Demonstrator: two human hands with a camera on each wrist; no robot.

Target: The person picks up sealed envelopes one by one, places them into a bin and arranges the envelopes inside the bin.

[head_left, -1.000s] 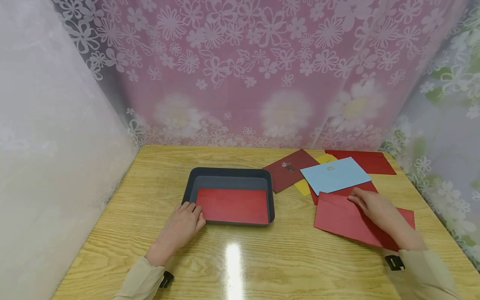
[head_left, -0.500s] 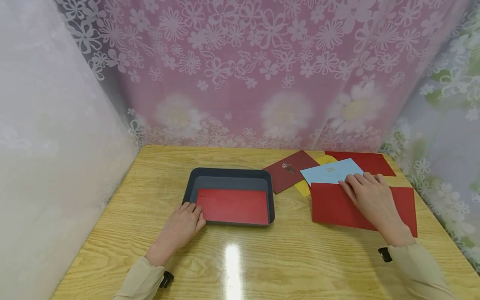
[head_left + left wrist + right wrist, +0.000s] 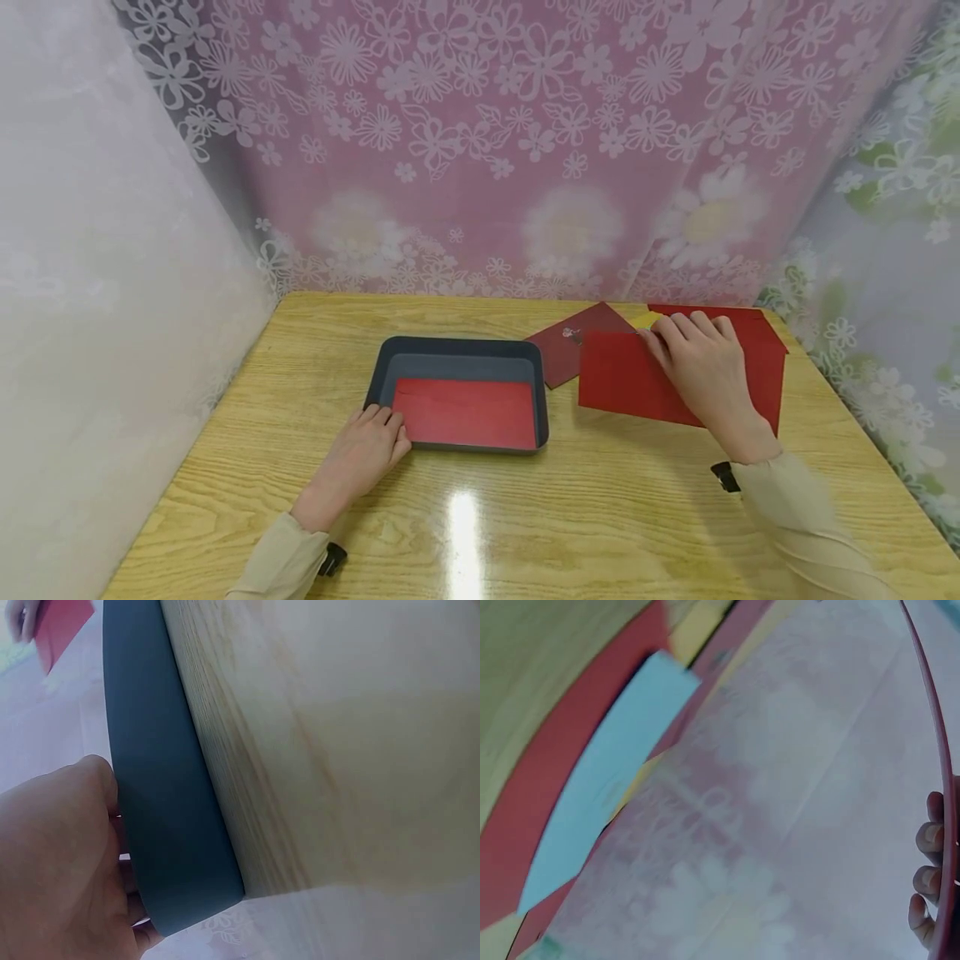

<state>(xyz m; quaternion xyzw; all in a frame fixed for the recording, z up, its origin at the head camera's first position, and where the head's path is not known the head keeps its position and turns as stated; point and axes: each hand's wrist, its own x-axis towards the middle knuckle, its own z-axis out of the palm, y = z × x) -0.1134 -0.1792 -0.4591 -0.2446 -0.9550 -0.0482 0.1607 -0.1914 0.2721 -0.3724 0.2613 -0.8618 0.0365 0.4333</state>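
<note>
My left hand (image 3: 367,450) grips the near left corner of a dark grey rectangular baking pan (image 3: 465,364). In the left wrist view the thumb lies along the pan's outer wall (image 3: 161,772). Flat inside the pan is a red envelope (image 3: 465,412). To the right, my right hand (image 3: 701,367) pinches a second red envelope (image 3: 618,371) by its upper edge, raised above the table. The right wrist view shows that envelope nearly edge-on, fingers (image 3: 928,836) curled against it. A light blue envelope (image 3: 615,765) lies on another red one (image 3: 517,832); the held envelope hides both from the head view.
Behind the held envelope lie a maroon envelope (image 3: 555,354) with a small printed motif, a yellow one (image 3: 645,319) and a further red one (image 3: 753,323) near the table's back edge. Floral curtains (image 3: 465,208) stand behind and beside the wooden table (image 3: 570,517).
My right hand has lifted the red envelope, tipped it more upright and carried it left and back, covering the light blue envelope. The left hand and the pan have stayed put.
</note>
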